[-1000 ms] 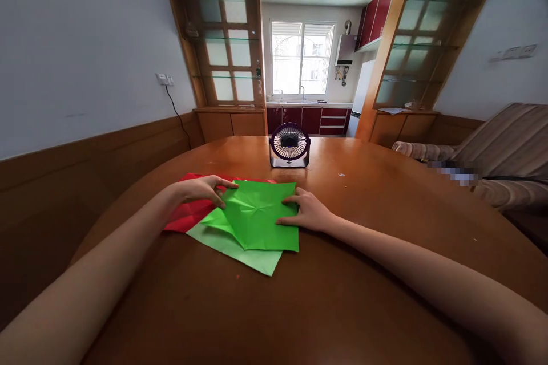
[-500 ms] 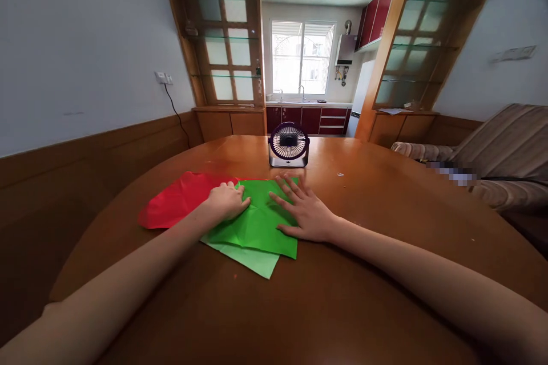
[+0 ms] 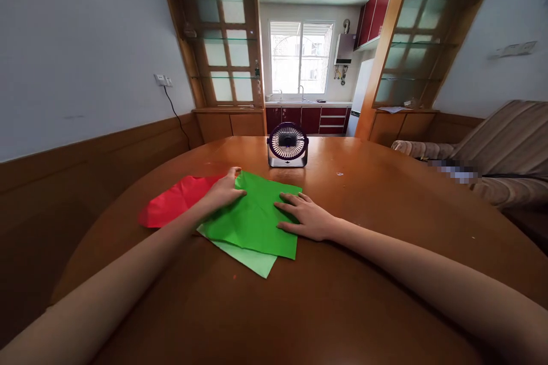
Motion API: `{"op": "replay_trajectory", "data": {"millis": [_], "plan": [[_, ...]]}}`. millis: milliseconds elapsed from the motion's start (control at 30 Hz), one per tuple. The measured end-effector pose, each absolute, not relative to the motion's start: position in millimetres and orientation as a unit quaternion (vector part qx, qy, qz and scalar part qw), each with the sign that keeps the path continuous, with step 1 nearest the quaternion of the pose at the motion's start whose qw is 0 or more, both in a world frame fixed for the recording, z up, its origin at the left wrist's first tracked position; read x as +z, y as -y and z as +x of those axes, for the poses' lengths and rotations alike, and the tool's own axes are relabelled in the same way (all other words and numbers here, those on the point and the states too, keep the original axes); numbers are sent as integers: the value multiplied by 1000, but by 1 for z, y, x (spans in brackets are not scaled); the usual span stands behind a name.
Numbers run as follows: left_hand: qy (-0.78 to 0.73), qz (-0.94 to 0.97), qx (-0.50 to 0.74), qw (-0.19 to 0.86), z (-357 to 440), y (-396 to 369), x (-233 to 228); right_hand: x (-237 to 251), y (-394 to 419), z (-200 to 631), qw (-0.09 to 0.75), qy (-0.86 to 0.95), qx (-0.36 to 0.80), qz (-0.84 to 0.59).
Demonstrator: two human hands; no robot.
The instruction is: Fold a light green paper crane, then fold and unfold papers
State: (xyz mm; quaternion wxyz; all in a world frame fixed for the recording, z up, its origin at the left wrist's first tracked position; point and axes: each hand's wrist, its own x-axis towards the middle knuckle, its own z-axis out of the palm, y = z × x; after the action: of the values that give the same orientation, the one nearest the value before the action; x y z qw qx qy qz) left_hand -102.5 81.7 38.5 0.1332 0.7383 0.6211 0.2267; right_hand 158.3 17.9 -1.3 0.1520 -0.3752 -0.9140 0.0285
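A creased bright green sheet of paper lies on the wooden table, over a pale green sheet whose near corner sticks out. My left hand is at the far left corner of the bright green sheet, thumb over its face and the other fingers at its edge, partly hidden. My right hand rests spread on the sheet's right side, fingers stretched out over the paper. To the left, a crumpled red sheet lies partly behind my left hand and forearm.
A small dark fan stands on the table beyond the papers. A tiny white scrap lies to its right. At the right is a striped sofa. A kitchen with a window opens behind the table.
My left hand has shifted slightly away from me, and the sheet's far left corner now reaches farther back. My right hand's fingers have drawn nearer and closer together on the paper.
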Motion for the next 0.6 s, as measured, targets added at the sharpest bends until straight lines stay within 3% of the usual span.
{"op": "replay_trajectory", "data": {"millis": [133,367,600], "plan": [[-571,693,323,298,-113,-91,41,2,-16,159,170,917,6,-362],[-606,667,237,364,-114,-79,48,2,-17,157,153,921,25,-357],[-525,591,375,484,-117,-75,59,1,-17,159,178,919,11,-352]]}}
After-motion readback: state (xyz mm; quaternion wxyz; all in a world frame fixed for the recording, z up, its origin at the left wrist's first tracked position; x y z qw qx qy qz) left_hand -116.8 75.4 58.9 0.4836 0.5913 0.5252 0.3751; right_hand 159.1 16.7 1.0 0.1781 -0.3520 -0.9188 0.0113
